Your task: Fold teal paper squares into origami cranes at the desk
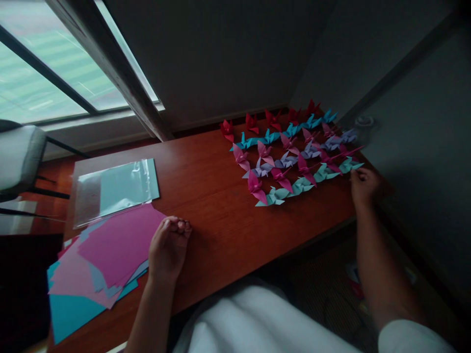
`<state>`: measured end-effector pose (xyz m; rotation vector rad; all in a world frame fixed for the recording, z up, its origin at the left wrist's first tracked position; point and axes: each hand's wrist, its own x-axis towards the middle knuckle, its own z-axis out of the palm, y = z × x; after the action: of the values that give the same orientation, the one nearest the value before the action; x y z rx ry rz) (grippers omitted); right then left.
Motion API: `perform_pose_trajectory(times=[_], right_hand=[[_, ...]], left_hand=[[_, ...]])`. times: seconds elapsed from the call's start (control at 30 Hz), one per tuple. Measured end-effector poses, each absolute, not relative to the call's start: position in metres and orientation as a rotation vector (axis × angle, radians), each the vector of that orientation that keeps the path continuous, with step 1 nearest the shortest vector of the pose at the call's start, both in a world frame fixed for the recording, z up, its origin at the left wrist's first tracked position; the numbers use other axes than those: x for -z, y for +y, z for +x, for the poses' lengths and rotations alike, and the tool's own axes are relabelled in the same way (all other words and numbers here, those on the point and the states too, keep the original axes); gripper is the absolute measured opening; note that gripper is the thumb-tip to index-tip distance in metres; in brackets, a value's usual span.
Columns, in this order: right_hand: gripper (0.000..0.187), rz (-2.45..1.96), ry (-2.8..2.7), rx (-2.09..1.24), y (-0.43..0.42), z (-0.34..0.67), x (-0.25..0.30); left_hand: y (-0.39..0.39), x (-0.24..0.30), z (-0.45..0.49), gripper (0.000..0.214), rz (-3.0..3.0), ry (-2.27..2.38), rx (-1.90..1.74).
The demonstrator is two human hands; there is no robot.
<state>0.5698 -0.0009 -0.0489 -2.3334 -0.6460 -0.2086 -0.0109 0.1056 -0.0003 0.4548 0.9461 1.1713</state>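
Observation:
Several folded paper cranes point(290, 152) in red, blue, pink, lilac and teal lie in slanting rows on the far right of a red-brown table point(221, 211). My right hand point(364, 185) rests at the right end of the nearest row, fingers pinched on the tail of a teal crane point(350, 164). My left hand point(169, 245) lies on the table near the front, fingers curled into a loose fist with nothing in it. It touches the right edge of a loose pile of pink, lilac and blue paper sheets point(106, 255).
A clear plastic sleeve point(114, 189) lies behind the paper pile. A grey chair point(18, 157) stands at the left by a large window point(55, 63). Dark walls close in behind and to the right of the table. My white-clothed lap point(257, 323) is below the table's edge.

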Motion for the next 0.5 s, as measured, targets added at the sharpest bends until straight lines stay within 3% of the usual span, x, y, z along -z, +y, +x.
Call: perform_pose_trajectory(times=[0.13, 0.3, 0.5], right_hand=[[0.019, -2.264, -0.541, 0.179, -0.005, 0.554, 0.042], [0.029, -2.151, -0.515, 0.156, -0.017, 0.517, 0.029], [0.028, -2.037, -0.755, 0.16, -0.039, 0.392, 0.02]], left_hand=[[0.106, 0.0, -0.011, 0.015, 0.461, 0.948, -1.176], [0.105, 0.003, -0.012, 0.016, 0.474, 0.933, -1.175], [0.104, 0.003, -0.009, 0.017, 0.538, 0.945, -1.189]])
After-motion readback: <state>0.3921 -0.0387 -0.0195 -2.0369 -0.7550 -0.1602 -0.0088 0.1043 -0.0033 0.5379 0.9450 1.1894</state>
